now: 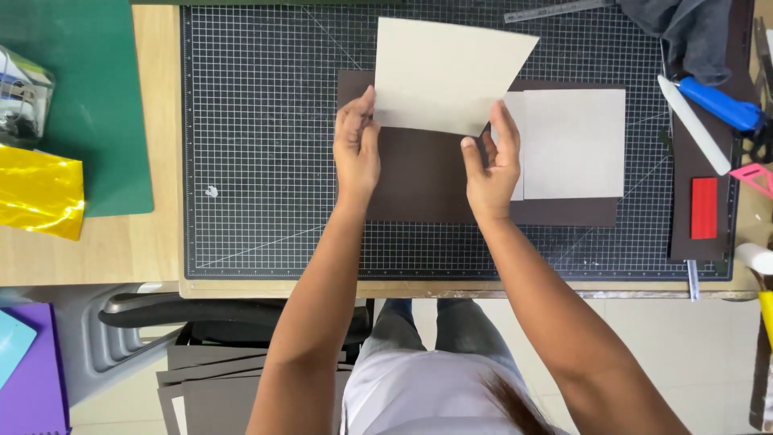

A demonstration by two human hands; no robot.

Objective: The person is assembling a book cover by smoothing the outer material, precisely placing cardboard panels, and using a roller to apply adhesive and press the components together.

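A craft workshop: a gridded cutting mat [266, 161] covers the counter [88, 250], with a steel ruler [555, 10], a blue-handled knife [721, 103], stacked card sheets [209, 387] and gold foil [39, 193] lying around.

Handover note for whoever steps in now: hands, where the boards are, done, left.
Left hand and right hand both pinch the lower edge of a tilted grey board, held above the dark brown sheet on the grid cutting mat.
Done: a second grey board lies flat on the sheet's right half.
Left: the held board is not yet laid on the sheet's bare left half.
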